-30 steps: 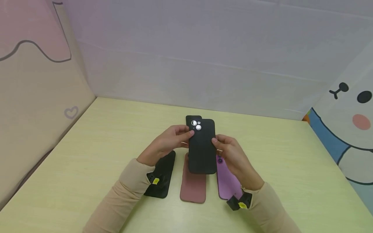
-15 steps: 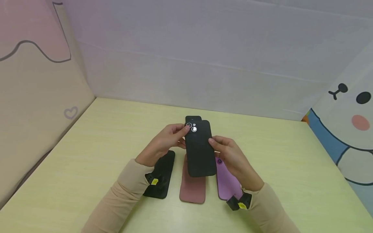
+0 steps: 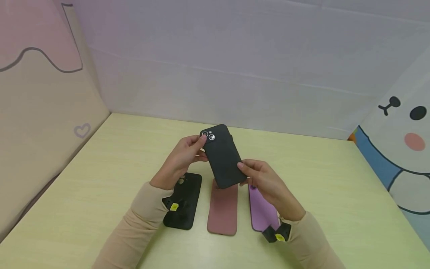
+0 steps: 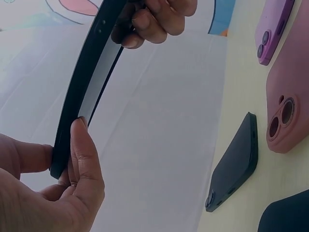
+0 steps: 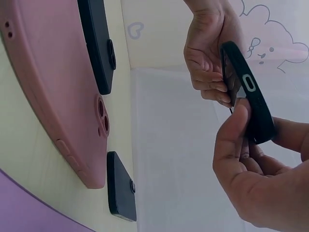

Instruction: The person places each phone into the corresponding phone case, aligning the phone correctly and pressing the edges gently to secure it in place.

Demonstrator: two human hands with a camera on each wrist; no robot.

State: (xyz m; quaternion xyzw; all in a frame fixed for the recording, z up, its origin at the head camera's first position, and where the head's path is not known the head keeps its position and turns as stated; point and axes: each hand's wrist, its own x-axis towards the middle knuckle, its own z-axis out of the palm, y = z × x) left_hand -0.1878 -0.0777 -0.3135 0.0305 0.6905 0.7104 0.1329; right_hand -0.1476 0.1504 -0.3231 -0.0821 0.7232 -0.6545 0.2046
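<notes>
Both hands hold up a phone in a black case [image 3: 223, 158], tilted with its top leaning left, camera side facing the head view. My left hand [image 3: 183, 157] pinches it by the upper left corner, thumb beside the camera rings. At the lower right edge, my right hand [image 3: 268, 183] grips it between thumb and fingers. In the left wrist view its other face looks flat and glossy. Below it on the table lies a pink phone case [image 3: 223, 213]; whether a phone is inside, I cannot tell.
A black phone [image 3: 188, 201] lies left, partly under my left wrist. A purple phone [image 3: 263, 213] lies right, below my right wrist. Another dark phone [image 4: 234, 164] lies farther back, mostly hidden in the head view. Fabric walls [image 3: 235, 74] bound the pale table [image 3: 336, 194].
The held phone has moved up and left and turned so its top leans left. My left hand has risen with it; my right hand stays near the same spot, gripping lower on the phone.
</notes>
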